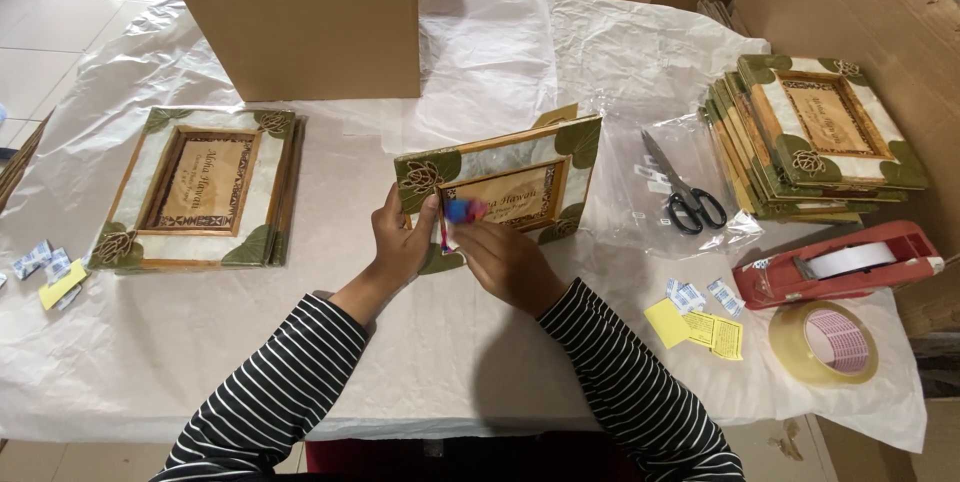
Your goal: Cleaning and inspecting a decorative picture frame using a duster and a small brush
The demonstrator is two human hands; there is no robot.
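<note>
A wooden picture frame point(520, 167) with green leaf corners and a carved centre stands tilted on the table in front of me. My left hand point(400, 242) grips its lower left edge and holds it up. My right hand point(505, 260) pinches a small blue and red object point(460, 210) against the frame's front, near the lower left of the carved panel. What that object is cannot be made out. Both arms wear black and white striped sleeves.
A like frame point(200, 187) lies flat at the left, a stack of frames point(815, 137) at the right. Scissors point(685, 192), a red tape dispenser point(835, 262), a tape roll point(825, 342), yellow slips point(700, 327) and small packets point(695, 294) lie right. A cardboard box point(300, 17) stands behind.
</note>
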